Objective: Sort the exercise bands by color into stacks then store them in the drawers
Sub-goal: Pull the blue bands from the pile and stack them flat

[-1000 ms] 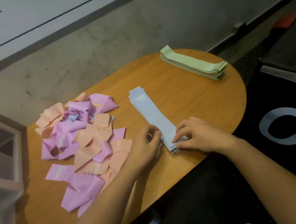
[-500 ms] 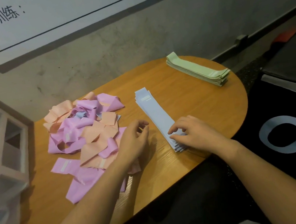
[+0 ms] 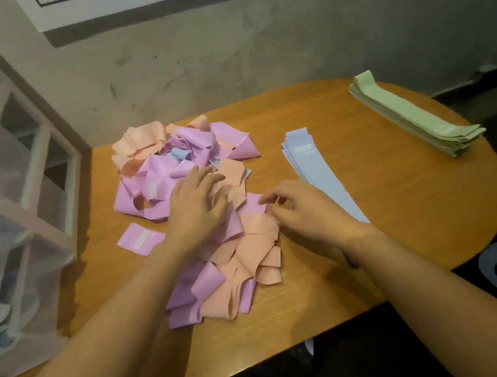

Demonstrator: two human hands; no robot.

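1. Head view, the room: I see a stained concrete wall behind a rounded wooden counter, with the lower edge of a white board at the top of the frame and dark floor matting to the right.
2. To the left stands a white drawer unit with translucent fronts, just beside the counter's end; I judge that is where the stacks will go.
3. The unsorted pile of pink and peach exercise bands lies in the middle-left of the counter, with a scrap of blue showing near its top.
4. The blue stack lies flat just right of the pile, and the green stack sits well apart at the far right edge.
5. My left hand lies on the pile, fingers spread and nearly straight, pressing the bands without gripping any.
6. My right hand hovers at the pile's right edge, fingers loosely curled; whether the fingertips have pinched a band I cannot tell.
7. Handling, as I judge it: the bands look thin, light, limp and a bit slick, looped and tangled together. I would pinch one free end, draw it out slowly, then flatten it before stacking.
8. One pink band lies apart, left of the pile.
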